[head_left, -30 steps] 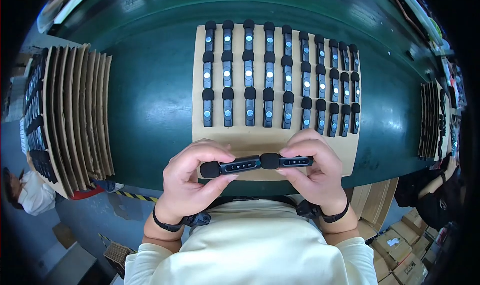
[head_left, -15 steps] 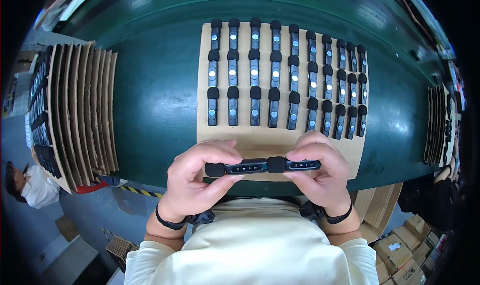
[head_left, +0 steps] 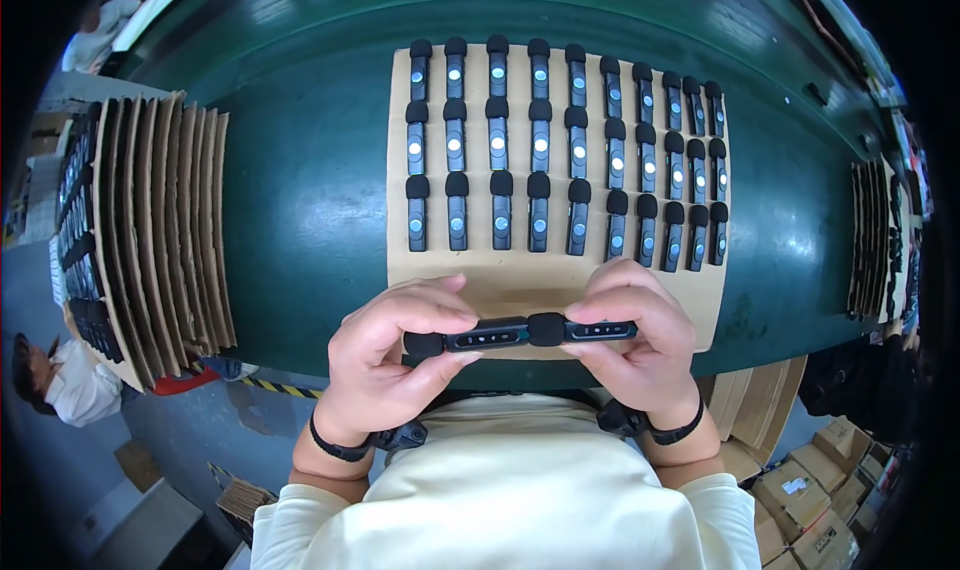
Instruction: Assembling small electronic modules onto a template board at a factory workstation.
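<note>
Between my hands, two small black clip-on wireless microphones with foam caps lie sideways, end to end. My left hand (head_left: 385, 345) pinches the left microphone (head_left: 487, 337) between thumb and fingers near its foam cap. My right hand (head_left: 643, 335) grips the right microphone (head_left: 605, 330) the same way, and its foam cap meets the left one's end. Small round marks show along the sides facing me. Both are held above the near edge of a cardboard sheet (head_left: 460, 267). On that sheet stand three rows of similar microphones (head_left: 498, 143), foam caps pointing away from me.
The sheet rests on a green table (head_left: 300, 220). Upright cardboard sheets with microphones (head_left: 165, 230) are stacked at the left, and another such stack (head_left: 868, 240) stands at the far right. A person (head_left: 85, 380) is beyond the left side. Cardboard boxes (head_left: 800, 490) lie at lower right.
The whole scene has shifted slightly left in view. Both hands keep the same pinch on the two microphones, with almost no movement.
</note>
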`<state>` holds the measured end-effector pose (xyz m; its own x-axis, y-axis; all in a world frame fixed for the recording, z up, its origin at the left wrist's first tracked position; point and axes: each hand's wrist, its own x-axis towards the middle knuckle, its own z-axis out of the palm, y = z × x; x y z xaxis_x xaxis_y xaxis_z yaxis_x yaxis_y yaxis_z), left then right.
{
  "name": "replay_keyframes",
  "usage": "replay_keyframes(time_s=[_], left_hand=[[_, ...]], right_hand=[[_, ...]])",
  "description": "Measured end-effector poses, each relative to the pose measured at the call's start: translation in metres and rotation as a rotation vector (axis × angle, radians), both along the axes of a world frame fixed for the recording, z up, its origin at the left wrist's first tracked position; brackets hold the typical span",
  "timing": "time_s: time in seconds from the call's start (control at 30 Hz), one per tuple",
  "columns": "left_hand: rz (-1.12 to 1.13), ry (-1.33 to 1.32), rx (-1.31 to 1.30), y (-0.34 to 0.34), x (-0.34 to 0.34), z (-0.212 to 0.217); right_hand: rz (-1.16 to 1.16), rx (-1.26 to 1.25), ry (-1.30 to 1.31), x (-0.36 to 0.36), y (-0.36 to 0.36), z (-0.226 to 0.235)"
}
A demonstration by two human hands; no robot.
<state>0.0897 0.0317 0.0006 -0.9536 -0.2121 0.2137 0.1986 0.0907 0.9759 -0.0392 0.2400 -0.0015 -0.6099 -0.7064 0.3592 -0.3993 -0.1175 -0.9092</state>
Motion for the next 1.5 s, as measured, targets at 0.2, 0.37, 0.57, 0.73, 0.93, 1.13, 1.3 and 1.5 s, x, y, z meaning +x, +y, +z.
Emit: replay_keyframes(time_s=[0.2, 0.37, 0.57, 0.73, 0.93, 1.13, 1.3, 1.5], left_hand=[[0.008, 0.002, -0.055, 0.0, -0.003, 0.003], [0.035, -0.001, -0.252, 0.003, -0.005, 0.006], [-0.014, 0.003, -0.27, 0.001, -0.008, 0.0], [-0.002, 0.031, -0.221, -0.001, -0.008, -0.008], [-0.001, 0.05, -0.16, 0.004, -0.007, -0.013], [0.012, 0.09, -0.168, 0.003, -0.002, -0.015], [0.033, 0.145, -0.379, -0.005, 0.008, -0.013], [0.118, 0.128, -0.634, -0.019, 0.031, -0.017]], right_hand=[[0.008, 0.007, -0.033, -0.001, 0.002, 0.004], [-0.032, -0.116, -0.213, 0.01, -0.002, 0.001], [-0.044, -0.123, -0.07, 0.003, 0.004, 0.003], [0.006, 0.048, 0.095, 0.003, 0.009, 0.01], [0.047, 0.189, 0.252, 0.011, -0.012, 0.007], [0.062, 0.119, 0.283, 0.017, -0.027, 0.006], [0.108, 0.116, 0.315, 0.023, -0.033, 0.001], [0.113, 0.185, 0.339, 0.035, -0.038, -0.007]])
